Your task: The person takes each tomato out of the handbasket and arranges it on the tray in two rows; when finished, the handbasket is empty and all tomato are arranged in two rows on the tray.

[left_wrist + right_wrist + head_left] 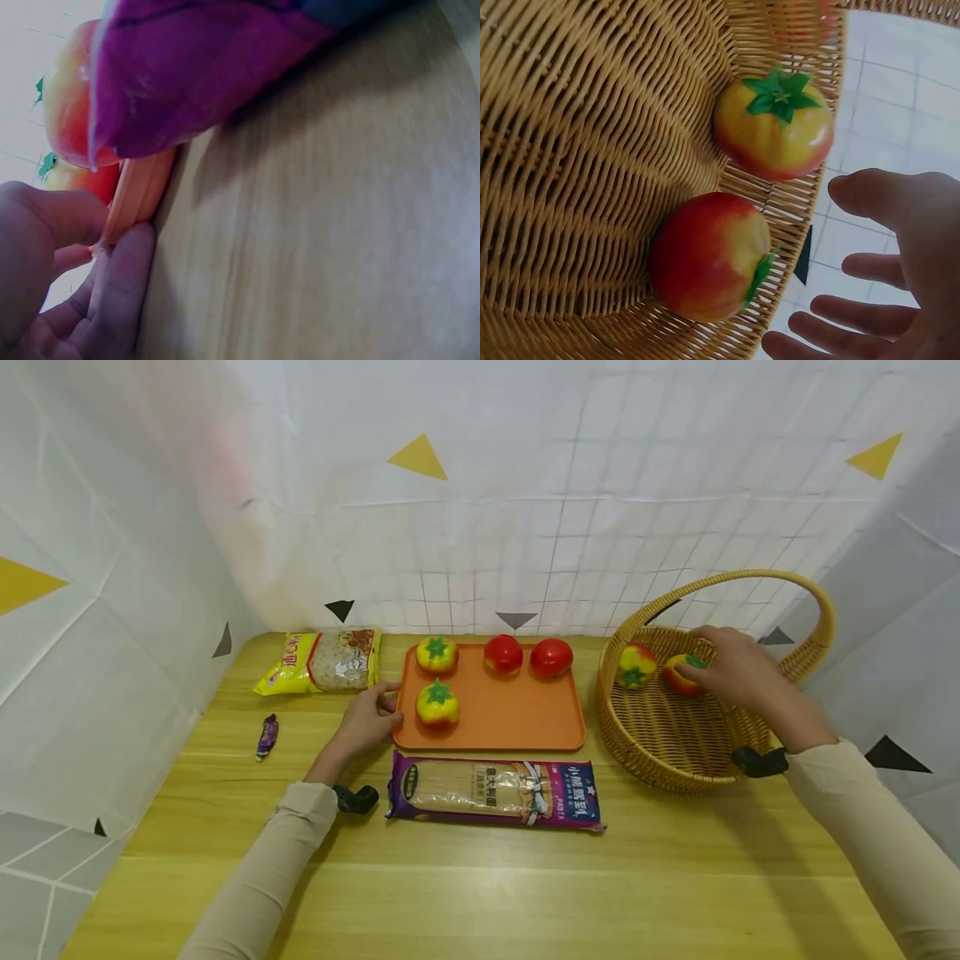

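Observation:
My left hand (367, 718) pinches the left rim of an orange tray (510, 718) between thumb and fingers; the left wrist view shows this grip closely. On the tray lie two yellow-and-red tomato-like fruits with green leaf tops, a rear one (437, 655) and a front one (437, 703), plus two red fruits (503, 655) (552, 657). At the right, my right hand (738, 668) is over the wicker basket (637, 752). Its fingers are spread and hold nothing in the right wrist view. Inside the basket sit two more leaf-topped fruits (774, 127) (711, 256), apart from the fingers.
A purple pasta packet (495, 791) lies just in front of the tray. Behind my left hand is a yellow food bag (322, 662), and a small purple-wrapped candy (267, 737) lies farther left. The basket's tall handle (750, 575) arches above it. White curtains surround the wooden table (480, 893).

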Motion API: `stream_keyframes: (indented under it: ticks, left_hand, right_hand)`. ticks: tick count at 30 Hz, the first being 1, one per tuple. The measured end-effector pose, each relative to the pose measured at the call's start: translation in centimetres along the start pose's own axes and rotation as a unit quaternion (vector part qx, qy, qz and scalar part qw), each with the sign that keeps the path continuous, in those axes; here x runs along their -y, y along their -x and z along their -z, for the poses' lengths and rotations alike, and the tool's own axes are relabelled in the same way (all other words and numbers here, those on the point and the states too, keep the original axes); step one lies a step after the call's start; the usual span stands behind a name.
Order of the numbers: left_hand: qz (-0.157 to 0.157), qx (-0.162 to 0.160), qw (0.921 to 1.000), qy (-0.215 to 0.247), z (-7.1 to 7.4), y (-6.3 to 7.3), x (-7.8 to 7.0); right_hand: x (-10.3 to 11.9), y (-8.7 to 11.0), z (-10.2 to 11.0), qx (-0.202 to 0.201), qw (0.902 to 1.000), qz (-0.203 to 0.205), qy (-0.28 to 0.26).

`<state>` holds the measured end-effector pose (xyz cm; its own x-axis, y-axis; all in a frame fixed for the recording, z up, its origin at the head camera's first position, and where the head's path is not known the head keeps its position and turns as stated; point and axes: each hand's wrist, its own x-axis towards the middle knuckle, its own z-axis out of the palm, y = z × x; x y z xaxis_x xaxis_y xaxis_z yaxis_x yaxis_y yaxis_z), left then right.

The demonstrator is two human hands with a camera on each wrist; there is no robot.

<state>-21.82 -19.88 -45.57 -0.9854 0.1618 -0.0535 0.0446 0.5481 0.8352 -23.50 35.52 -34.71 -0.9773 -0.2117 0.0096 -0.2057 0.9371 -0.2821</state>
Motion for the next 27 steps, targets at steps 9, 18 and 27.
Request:
stream_keyframes:
  ticks: [9,18,27]
  left_hand:
    - [0.001,0.002,1.0,-0.001,0.1,0.1,0.0]
    - [-0.002,-0.002,0.9999,-0.014,0.0,-0.1,0.2]
    - [0.005,0.002,1.0,-0.008,0.0,-0.1,0.1]
  right_hand:
    - [-1.3,-2.0,-1.5,0.055,0.9982,-0.014,0.019]
    - [-1.8,-2.4,-2.6,0.057,0.9981,-0.022,0.01]
    - [-2.1,-1.9,-2.8,0.047,0.9987,-0.018,0.009]
